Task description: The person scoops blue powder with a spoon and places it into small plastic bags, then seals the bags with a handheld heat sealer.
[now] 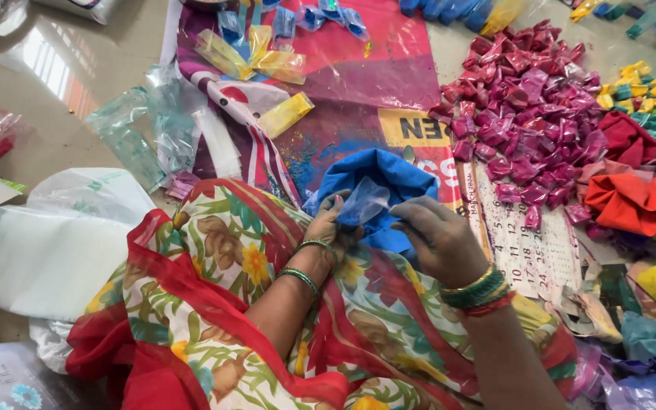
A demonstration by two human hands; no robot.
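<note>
Small clear blue-tinted packet [364,202] pinched between both hands above the lap, in front of an open blue bag of powder [377,182]. Long axis slanting from lower left up to upper right, upper corner pointing toward the magenta packet heap [525,106]. Left hand [328,225]: grip pressed together on the packet's lower left edge. Right hand [438,239]: fingertips closed near its right corner; contact hard to tell. Orange bag [630,201] lying well apart at right.
</note>
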